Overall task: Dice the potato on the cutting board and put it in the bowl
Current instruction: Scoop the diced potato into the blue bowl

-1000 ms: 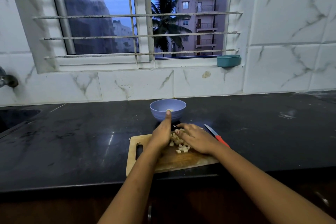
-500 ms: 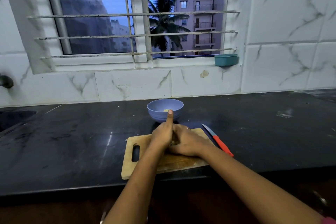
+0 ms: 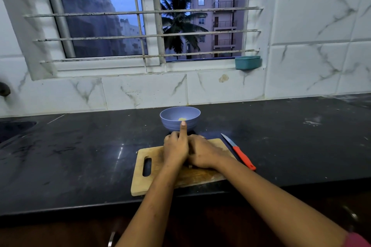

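On the wooden cutting board (image 3: 140,184), my left hand (image 3: 175,149) and my right hand (image 3: 203,153) are cupped tightly against each other. Between them they enclose the heap of diced potato, which the hands hide. The left thumb points up toward the bowl. Just behind the board stands the blue bowl (image 3: 172,124), with a little pale potato (image 3: 182,119) at its bottom. The hands sit low on the board, a short way in front of the bowl.
A knife with a red handle (image 3: 244,157) lies on the black counter (image 3: 80,156) at the board's right edge, blade pointing away. A sink (image 3: 14,128) is at far left, and a teal container (image 3: 248,62) sits on the window sill.
A second ago the hands were apart with diced pieces showing between them. They have closed together over the pieces, and the view has shifted slightly.
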A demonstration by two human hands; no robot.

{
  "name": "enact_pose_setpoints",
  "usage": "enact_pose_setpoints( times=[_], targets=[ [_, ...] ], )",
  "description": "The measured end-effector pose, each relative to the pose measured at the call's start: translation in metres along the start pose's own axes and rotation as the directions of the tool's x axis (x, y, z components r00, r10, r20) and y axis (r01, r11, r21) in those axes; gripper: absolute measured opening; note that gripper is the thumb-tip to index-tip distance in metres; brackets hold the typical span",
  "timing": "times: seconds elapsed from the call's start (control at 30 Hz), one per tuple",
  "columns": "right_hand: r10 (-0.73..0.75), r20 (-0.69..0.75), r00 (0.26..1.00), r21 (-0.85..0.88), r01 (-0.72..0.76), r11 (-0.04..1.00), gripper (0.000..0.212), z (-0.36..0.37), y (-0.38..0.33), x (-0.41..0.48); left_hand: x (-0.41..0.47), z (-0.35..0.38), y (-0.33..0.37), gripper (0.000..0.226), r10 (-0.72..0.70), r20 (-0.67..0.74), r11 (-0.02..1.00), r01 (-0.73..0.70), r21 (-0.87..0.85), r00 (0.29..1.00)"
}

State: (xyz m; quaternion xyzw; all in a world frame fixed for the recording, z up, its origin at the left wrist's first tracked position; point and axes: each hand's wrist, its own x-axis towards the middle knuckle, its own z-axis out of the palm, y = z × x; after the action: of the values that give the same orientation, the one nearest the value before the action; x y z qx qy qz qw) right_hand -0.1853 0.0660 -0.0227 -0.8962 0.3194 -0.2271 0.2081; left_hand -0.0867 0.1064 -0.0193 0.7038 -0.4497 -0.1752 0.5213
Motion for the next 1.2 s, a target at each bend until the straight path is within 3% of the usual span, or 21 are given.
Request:
enact_pose_setpoints(
  times=[0.1,0.47,0.67,0.87,1.2],
  targets=[
    [-0.029,-0.010,1.000,0.012,0.029,1.000,0.022,-0.002,-0.004,-0.003,0.002,0.004,-0.003,0.069,0.000,-0.012,1.000,0.000,0.028,1.000],
    [-0.068,-0.062,0.996,-0.019,0.067,0.998,0.033,0.003,-0.005,-0.002,0.000,-0.002,-0.001,0.054,-0.047,-0.096,0.998,0.043,-0.041,0.994],
    [0.007,-0.073,0.997,-0.089,-0.013,0.996,0.045,0.004,-0.001,-0.005,-0.001,-0.001,-0.002,0.053,-0.038,-0.130,0.997,0.029,-0.065,0.991],
    [-0.001,-0.043,0.999,-0.100,-0.003,0.995,0.032,0.003,-0.005,-0.003,-0.002,-0.007,-0.002,0.049,-0.096,-0.186,0.986,0.068,-0.151,0.978],
    [-0.104,-0.025,0.994,-0.161,0.098,0.982,0.027,0.000,-0.014,-0.007,-0.004,-0.006,0.000,0.055,-0.122,-0.140,0.978,0.095,-0.185,0.983]
  ],
)
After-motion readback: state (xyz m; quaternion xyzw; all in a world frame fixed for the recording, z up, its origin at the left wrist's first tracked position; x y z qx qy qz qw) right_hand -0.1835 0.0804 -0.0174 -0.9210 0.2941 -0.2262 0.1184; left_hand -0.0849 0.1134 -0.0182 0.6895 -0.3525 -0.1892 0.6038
